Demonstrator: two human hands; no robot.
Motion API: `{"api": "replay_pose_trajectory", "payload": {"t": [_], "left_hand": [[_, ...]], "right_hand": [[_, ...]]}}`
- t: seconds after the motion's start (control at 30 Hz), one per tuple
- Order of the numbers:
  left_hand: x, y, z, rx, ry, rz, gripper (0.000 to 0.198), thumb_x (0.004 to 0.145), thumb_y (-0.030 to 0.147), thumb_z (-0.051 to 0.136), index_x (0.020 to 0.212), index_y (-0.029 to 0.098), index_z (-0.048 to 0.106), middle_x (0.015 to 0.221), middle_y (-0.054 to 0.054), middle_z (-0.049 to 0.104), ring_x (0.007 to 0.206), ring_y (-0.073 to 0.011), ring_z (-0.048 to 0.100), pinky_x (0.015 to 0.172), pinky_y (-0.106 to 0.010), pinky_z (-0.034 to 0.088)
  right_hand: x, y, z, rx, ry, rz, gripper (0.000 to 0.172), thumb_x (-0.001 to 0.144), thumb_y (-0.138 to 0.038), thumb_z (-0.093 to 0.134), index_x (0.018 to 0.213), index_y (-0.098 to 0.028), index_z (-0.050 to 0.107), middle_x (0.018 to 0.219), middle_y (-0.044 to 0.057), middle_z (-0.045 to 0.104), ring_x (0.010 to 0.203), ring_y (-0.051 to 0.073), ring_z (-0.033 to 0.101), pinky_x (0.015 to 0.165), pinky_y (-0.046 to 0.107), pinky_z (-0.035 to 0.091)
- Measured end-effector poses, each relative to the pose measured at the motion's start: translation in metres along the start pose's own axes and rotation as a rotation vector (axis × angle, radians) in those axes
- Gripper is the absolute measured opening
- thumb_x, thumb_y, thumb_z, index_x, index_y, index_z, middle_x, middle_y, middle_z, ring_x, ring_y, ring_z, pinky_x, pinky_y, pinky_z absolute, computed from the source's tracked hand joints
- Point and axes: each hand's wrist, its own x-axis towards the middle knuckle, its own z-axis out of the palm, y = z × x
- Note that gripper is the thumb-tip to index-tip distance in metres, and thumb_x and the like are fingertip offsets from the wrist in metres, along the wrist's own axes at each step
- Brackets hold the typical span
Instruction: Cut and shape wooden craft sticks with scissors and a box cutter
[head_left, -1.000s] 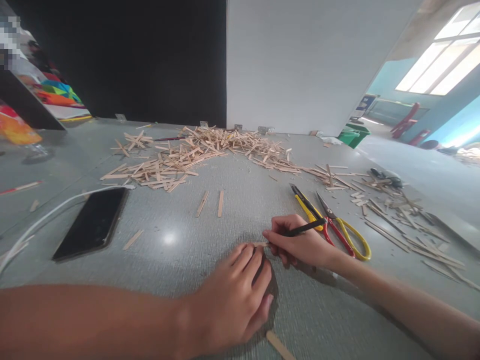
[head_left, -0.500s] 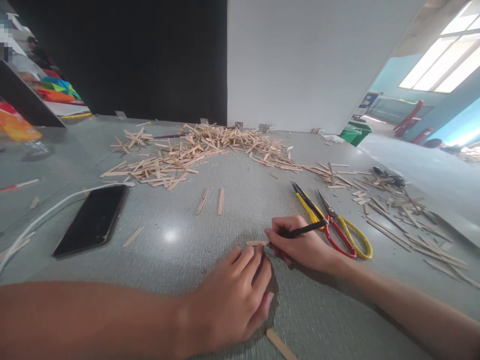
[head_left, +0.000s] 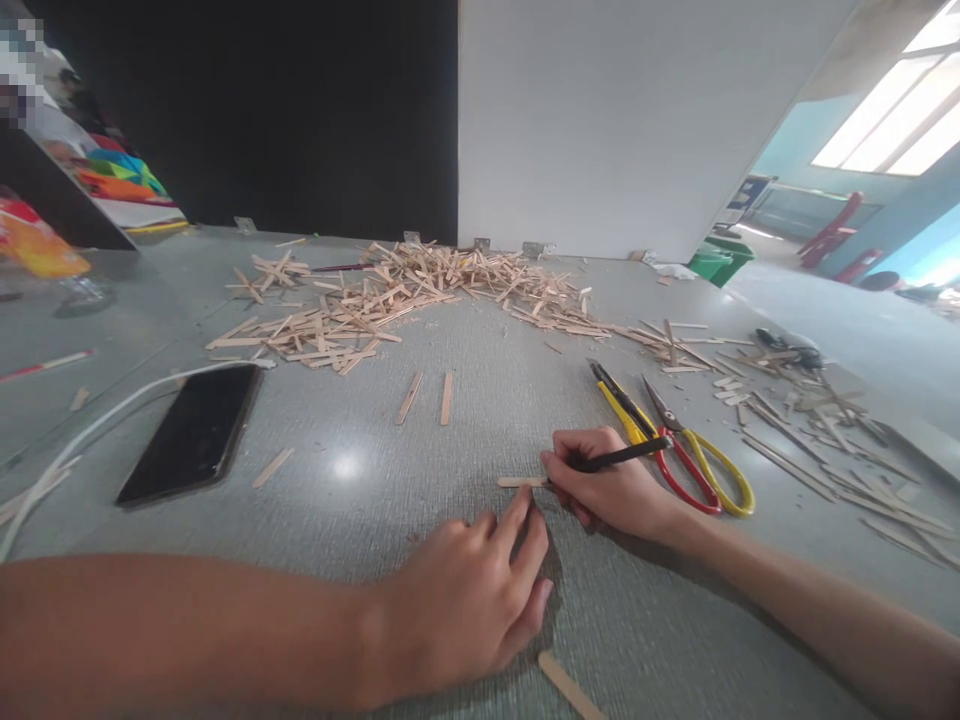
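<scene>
A short wooden craft stick [head_left: 519,482] lies flat on the grey table in front of my hands. My left hand [head_left: 480,590] is half curled, its index fingertip pressing the stick's near edge against the table. Closed around a slim black pen [head_left: 626,455], my right hand [head_left: 596,480] rests at the stick's right end; the pen's tip is hidden by the fingers. Just beyond the right hand lie red-and-yellow-handled scissors [head_left: 694,450] and a yellow utility knife [head_left: 622,400]. Another craft stick [head_left: 570,688] lies near the bottom edge.
A large heap of craft sticks [head_left: 450,275] stretches along the back, below a black and white panel [head_left: 637,120]. Two short sticks lie mid-table. At left are a phone [head_left: 191,435] with a white cable and an orange bottle [head_left: 41,240]. Cut strips [head_left: 847,440] are scattered at right.
My left hand's raised fingers have drawn back a little from the stick, leaving the index fingertip at it and more of the stick showing. The whole view has shifted slightly.
</scene>
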Motion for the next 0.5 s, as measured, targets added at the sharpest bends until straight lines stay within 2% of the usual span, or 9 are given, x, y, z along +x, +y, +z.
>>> {"api": "replay_pose_trajectory", "payload": {"t": [0.23,0.5], "left_hand": [[0.0008,0.0001,-0.0011,-0.009,-0.009,0.007,0.051,0.107,0.031,0.036,0.140,-0.002,0.058,0.142,-0.033,0.061,0.087,-0.0327,0.079,0.058,-0.040,0.065],[0.0023,0.0005,-0.0017,-0.014,-0.037,-0.003,0.052,0.107,0.032,0.036,0.142,-0.001,0.056,0.145,-0.033,0.058,0.087,-0.0325,0.079,0.057,-0.041,0.066]], "right_hand": [[0.0005,0.0034,-0.0006,0.018,-0.001,0.032,0.038,0.093,-0.031,0.063,0.060,-0.024,0.046,0.043,-0.007,0.051,0.031,0.008,0.051,0.027,0.015,0.039],[0.0001,0.0027,0.0002,0.037,-0.002,0.035,0.038,0.093,-0.033,0.065,0.060,-0.023,0.048,0.043,-0.007,0.052,0.030,0.008,0.050,0.027,0.014,0.037]]}}
